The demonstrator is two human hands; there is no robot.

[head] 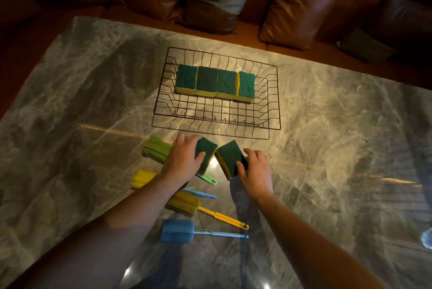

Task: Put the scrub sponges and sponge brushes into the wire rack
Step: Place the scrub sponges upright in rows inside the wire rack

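The black wire rack (273, 111) stands on the marble table with several green-and-yellow scrub sponges (215, 83) in a row along its far side. Just in front of the rack, my left hand (182, 160) grips one scrub sponge (207, 152) and my right hand (256, 169) grips another (230, 156); both sponges are tilted. Under and beside my left arm lie sponge brushes: a green one (155, 149), a yellow-headed one (142, 178), a mustard one with a yellow handle (184, 204) and a blue one (177, 231).
The grey marble table (327, 148) stretches wide on both sides of the rack. A brown leather sofa with cushions (301, 10) runs behind the table's far edge. A glass object (426, 237) shows at the right edge.
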